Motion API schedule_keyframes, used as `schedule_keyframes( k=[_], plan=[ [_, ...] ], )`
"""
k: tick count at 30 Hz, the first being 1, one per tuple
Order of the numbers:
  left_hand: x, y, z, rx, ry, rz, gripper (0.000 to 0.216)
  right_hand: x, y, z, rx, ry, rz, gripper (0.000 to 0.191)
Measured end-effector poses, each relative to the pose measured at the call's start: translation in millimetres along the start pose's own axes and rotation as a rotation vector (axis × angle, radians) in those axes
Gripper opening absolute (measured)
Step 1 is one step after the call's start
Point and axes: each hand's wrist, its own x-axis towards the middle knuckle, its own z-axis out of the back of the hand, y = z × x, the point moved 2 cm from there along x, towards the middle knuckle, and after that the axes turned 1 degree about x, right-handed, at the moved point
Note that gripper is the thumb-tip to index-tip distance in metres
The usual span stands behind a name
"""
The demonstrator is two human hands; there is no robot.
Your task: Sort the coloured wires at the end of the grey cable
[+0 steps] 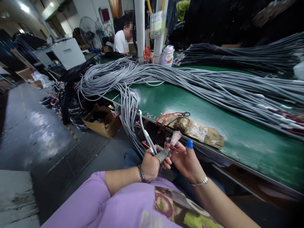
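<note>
Down by the floor at the worktop's [237, 110] left end, a cardboard box [111, 129] gapes open, small pale scraps inside, a red-and-white packet [115, 112] at its rim. Up near the far edge sits a rounded lilac jar [167, 56], its contents hidden, and beside it orange-handled scissors [147, 53] stand between the posts [140, 34]; a clear pouch [156, 24] strapped higher up has something whitish in it, too blurred to name. Smooth grey coils [106, 76] loop thickly over the left corner and run towards the right edge across glossy green. On the near edge lies a crumpled, tape-covered cardboard strip [201, 133]. And here's the work: the cable [147, 139], grey, round and matt with a white band, just off that near edge, the fingers of the left hand [151, 166] closed around it. Thin coloured wires [163, 147] splay from the end; the right hand [186, 161] meets them with bent fingers, blue-capped thumb raised, though whether it pinches one, I can't tell.
</note>
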Motion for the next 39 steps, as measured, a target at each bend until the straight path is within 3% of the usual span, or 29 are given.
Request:
schedule_keyframes(
  k=[6, 9, 14, 21, 28, 34, 39],
  plan=[
    [-0.5, 6.9, 7.8, 0.085, 0.050, -0.013, 0.044, -16.7, -2.8, -1.0, -0.294, -0.110, 0.104, 0.029],
    [-0.2, 10.5, 12.2, 0.157, 0.133, 0.002, 0.044, -17.0, 5.1, -2.9, -0.471, -0.191, 0.150, 0.028],
    [-0.3, 10.1, 18.3, 0.252, 0.259, 0.103, 0.045, -12.9, 14.0, -1.4, -0.642, -0.168, 0.073, 0.033],
    [1.3, 9.6, 18.5, 0.148, 0.185, 0.093, 0.043, -11.0, 10.8, 8.2, -0.596, -0.215, 0.107, 0.032],
    [1.6, 7.3, 15.7, 0.107, 0.144, 0.078, 0.043, -15.0, 11.4, -1.7, -0.505, -0.226, 0.161, 0.029],
    [1.5, 3.9, 14.9, 0.069, 0.078, 0.067, 0.043, -14.2, 6.9, 8.4, -0.574, -0.294, 0.178, 0.033],
    [3.0, 2.4, 15.4, 0.037, 0.018, 0.058, 0.044, -16.2, 4.7, 12.9, -0.619, -0.265, 0.208, 0.031]
  ],
)
